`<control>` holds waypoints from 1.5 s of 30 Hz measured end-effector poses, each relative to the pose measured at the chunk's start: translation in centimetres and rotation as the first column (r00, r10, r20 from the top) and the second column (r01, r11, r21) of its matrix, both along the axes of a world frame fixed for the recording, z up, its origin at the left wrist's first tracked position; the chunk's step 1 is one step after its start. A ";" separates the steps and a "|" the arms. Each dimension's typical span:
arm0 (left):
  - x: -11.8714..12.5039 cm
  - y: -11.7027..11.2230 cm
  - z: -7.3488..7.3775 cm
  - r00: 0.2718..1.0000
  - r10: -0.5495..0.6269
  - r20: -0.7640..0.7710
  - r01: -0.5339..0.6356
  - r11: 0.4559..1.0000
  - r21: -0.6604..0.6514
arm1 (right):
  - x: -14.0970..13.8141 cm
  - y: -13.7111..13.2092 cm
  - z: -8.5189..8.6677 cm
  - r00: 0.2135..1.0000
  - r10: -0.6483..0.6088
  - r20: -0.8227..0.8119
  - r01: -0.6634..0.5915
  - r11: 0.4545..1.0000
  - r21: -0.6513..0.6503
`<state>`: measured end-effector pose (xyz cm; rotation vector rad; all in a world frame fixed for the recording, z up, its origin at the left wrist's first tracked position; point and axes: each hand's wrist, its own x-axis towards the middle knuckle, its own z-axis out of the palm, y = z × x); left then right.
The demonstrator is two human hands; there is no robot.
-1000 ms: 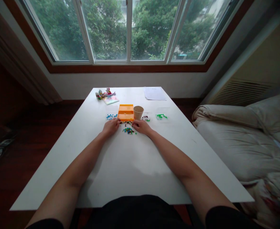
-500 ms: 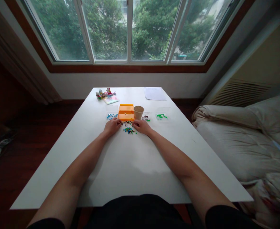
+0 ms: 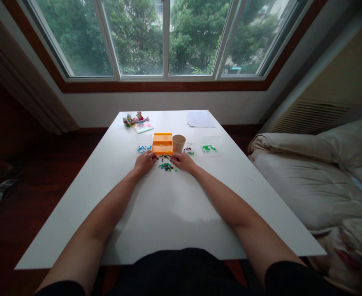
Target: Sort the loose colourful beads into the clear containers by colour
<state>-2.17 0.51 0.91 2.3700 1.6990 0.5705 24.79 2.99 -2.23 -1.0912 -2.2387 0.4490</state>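
My left hand [image 3: 145, 161] rests on the table at the front left corner of an orange tray [image 3: 163, 143]. Its fingers are closed and bent inward; whatever they may hold is too small to make out. Opposite it, my right hand [image 3: 183, 161] lies just in front of a brown paper cup [image 3: 179, 142], fingertips pressed together beside some small dark pieces. Between the hands and slightly nearer me is a pile of tiny blue, green and dark pieces [image 3: 166, 166]. A few pale bits lie in the tray.
Clear boxes hold blue pieces [image 3: 144, 149], dark red pieces [image 3: 187, 150] and green pieces [image 3: 209, 148]. Small colourful figures [image 3: 133, 119] and a pastel booklet [image 3: 143, 126] lie at the back left of the white table [image 3: 168, 205]. Paper sheets [image 3: 200, 119] lie at the back right.
The whole view has shifted slightly. Both hands stay in nearly the same place, with only small finger movements; the pile, tray and cup look unchanged.
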 end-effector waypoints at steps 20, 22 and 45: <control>0.1 0.0 -0.2 1.000 0.006 -0.008 -0.006 1.000 -0.005 | 0.0 -0.1 0.0 1.000 0.019 -0.020 -0.019 1.000 0.011; 0.1 0.0 -0.3 1.000 0.009 -0.005 -0.009 1.000 -0.004 | 0.0 -0.1 0.1 1.000 0.014 -0.011 -0.014 1.000 0.006; 0.0 0.6 -1.0 1.000 0.003 0.001 -0.003 0.999 0.049 | -0.1 0.1 -0.1 1.000 0.010 -0.009 -0.010 1.000 0.014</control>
